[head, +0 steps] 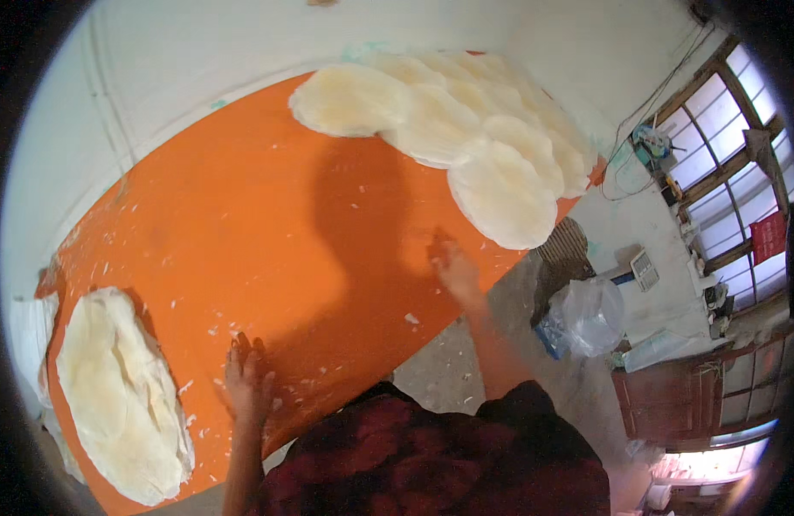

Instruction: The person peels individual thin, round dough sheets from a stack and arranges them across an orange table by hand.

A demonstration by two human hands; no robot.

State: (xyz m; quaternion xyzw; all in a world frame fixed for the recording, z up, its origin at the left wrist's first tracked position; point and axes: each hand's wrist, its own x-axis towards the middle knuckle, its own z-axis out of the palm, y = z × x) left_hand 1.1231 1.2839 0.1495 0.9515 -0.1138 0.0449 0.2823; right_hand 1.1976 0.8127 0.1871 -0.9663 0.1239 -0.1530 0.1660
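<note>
My left hand (247, 377) is over the near edge of an orange tabletop (242, 213), fingers apart and nothing in them. Farther right, my right hand (458, 274) is above the same surface. Its fingers are loosely bent, slightly blurred, with nothing visible in them. The closest thing to it is a rounded, flat cream-coloured sheet (505, 197), which lies apart from the fingers. Several similar sheets (436, 119) overlap behind it towards the far right corner. At the left end rests a pile of folded pale sheets (106, 400), left of my left hand. Their material is unclear.
White scraps (411, 318) are scattered over the tabletop. A white wall (197, 58) runs along its far side. Right of the table are a clear plastic bag (590, 316), a corrugated dark object (565, 248), a wooden cabinet (668, 403) and a barred window (719, 122).
</note>
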